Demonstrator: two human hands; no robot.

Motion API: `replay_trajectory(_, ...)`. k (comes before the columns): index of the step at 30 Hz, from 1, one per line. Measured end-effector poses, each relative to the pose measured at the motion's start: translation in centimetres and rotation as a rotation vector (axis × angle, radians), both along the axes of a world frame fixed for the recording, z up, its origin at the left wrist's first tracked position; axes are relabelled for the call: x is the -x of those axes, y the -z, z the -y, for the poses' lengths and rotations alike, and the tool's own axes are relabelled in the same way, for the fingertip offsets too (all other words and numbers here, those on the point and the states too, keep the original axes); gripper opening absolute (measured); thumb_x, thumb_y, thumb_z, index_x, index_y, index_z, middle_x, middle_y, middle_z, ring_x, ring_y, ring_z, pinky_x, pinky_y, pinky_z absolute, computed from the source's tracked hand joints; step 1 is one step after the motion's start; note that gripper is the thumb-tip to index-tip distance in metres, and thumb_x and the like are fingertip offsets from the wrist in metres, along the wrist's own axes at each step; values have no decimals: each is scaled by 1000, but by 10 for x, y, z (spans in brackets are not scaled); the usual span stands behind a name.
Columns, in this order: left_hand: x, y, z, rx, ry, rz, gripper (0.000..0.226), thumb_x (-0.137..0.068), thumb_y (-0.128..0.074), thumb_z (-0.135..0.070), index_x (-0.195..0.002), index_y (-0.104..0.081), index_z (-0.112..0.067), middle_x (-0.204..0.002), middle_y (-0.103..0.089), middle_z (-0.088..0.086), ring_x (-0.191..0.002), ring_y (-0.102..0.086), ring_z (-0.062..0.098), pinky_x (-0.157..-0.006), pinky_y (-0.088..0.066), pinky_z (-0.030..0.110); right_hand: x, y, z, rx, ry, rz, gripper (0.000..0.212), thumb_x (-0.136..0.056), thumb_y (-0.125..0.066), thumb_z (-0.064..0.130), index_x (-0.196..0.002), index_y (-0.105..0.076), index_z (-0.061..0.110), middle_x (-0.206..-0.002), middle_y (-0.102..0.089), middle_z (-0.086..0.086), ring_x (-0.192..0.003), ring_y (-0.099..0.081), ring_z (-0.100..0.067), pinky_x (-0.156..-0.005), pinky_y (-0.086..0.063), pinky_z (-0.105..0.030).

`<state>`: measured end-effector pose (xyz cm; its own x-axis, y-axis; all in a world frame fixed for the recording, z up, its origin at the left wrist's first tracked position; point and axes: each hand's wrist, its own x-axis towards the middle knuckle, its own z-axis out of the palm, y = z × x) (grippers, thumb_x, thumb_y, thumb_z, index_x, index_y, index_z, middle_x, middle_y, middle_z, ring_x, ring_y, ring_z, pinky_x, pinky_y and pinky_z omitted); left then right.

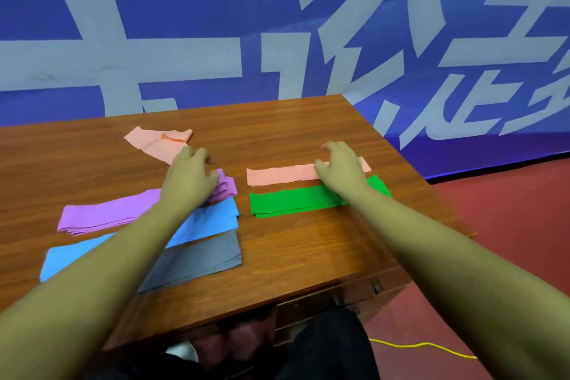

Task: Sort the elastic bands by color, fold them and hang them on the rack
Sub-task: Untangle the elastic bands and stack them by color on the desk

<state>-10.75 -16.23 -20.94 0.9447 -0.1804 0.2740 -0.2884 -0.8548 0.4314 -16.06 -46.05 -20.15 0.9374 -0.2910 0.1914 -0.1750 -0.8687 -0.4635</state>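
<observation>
Folded elastic bands lie on the wooden table (pixel 293 256). A purple band (pixel 105 213), a blue band (pixel 212 219) and a grey band (pixel 200 259) are stacked in rows on the left. A folded pink band (pixel 280 174) and a green band (pixel 293 202) lie on the right. A loose, crumpled pink band (pixel 157 142) sits farther back. My left hand (pixel 189 179) hovers over the purple band's right end, fingers curled, near the loose pink band. My right hand (pixel 342 168) rests on the folded pink band's right part, fingers spread.
A blue banner (pixel 277 25) with large pale characters hangs behind the table. The table's right edge drops to a red floor (pixel 509 241), where a yellow cord (pixel 425 347) lies. Drawers (pixel 339 299) show under the front edge. No rack is in view.
</observation>
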Motion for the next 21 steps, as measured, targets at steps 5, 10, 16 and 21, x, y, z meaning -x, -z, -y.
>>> replay_trajectory(5,-42,1,-65,-51,-149,-72,29,-83,-60,-17,-110,-63,-10,-113,-55,16,-108,-55,37,-95,-45,46,-54,-9,-93,-76,-216,-61,42,-88,-57,29,-126,-59,13,-129,-57,-10,-119,-54,-28,-103,-44,-40)
replay_trajectory(10,-72,17,-92,-45,-96,-106,26,-84,-63,-15,-109,-65,-11,-103,-57,14,-103,-57,34,-89,-46,41,-103,-4,-168,-110,-305,-120,29,-86,-60,22,-111,-64,9,-115,-66,-12,-106,-61,-30,-90,-51,-37)
replay_trajectory(16,-98,39,-101,-3,47,-120,23,-83,-72,-28,-105,-70,-20,-98,-55,6,-99,-56,26,-92,-46,39,-150,26,-221,-122,-274,-210,23,-84,-62,24,-95,-69,5,-102,-69,-15,-96,-63,-34,-75,-49,-34)
replay_trajectory(21,-109,49,-103,46,67,-93,15,-81,-74,-29,-95,-72,-23,-94,-52,5,-95,-56,25,-90,-48,39,-168,47,-237,-83,-198,-239,23,-83,-66,33,-101,-69,18,-114,-67,-8,-109,-59,-32,-92,-49,-40)
